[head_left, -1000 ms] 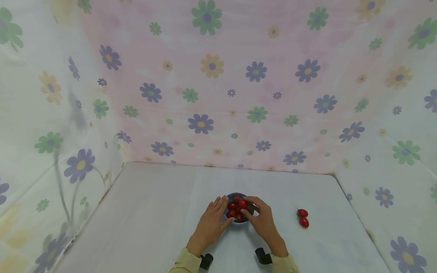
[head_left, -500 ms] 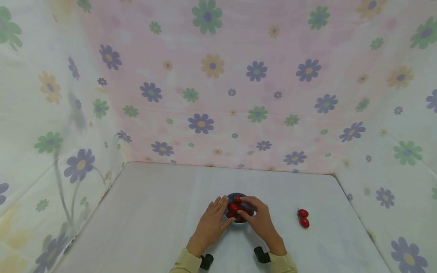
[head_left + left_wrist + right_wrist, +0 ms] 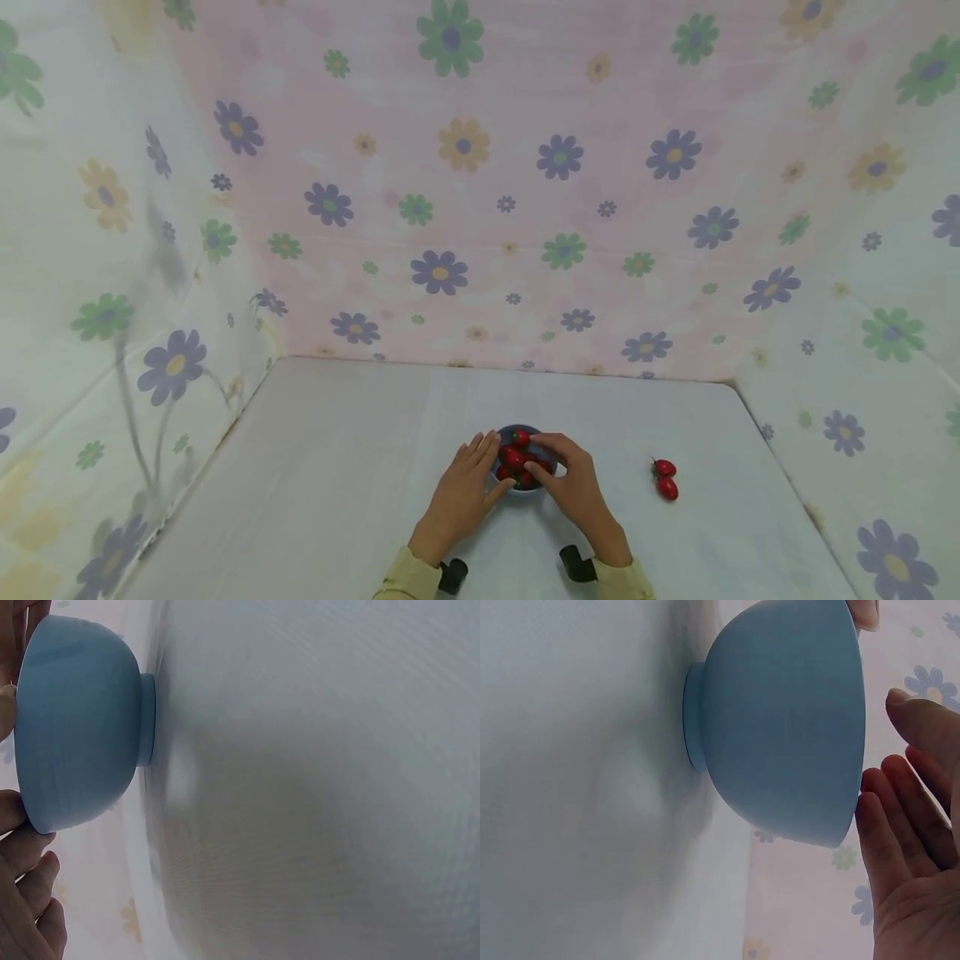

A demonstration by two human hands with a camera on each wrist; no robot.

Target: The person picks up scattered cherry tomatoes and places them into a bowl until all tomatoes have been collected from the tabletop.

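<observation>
A blue bowl [image 3: 521,492] with several red cherry tomatoes [image 3: 515,460] inside stands on the white table. My left hand [image 3: 460,498] lies along the bowl's left side in the head view, its fingers straight against the rim and its thumb at the near edge. Over the right side of the bowl is my right hand [image 3: 576,483], thumb and forefinger spread apart. The right wrist view shows no tomato between its thumb and fingers, though its fingertips [image 3: 870,810] are partly behind the bowl wall [image 3: 787,720]. Some tomatoes are hidden under the right hand.
Two more cherry tomatoes [image 3: 666,479] lie on the table [image 3: 360,467] to the right of the bowl. Flower-printed cloth [image 3: 480,200] closes off the back and both sides. Black wrist pieces [image 3: 577,564] sit below the hands.
Between the right thumb and forefinger was a tomato one second ago; now it lies farther left in the bowl, apart from them. The left hand stays in place.
</observation>
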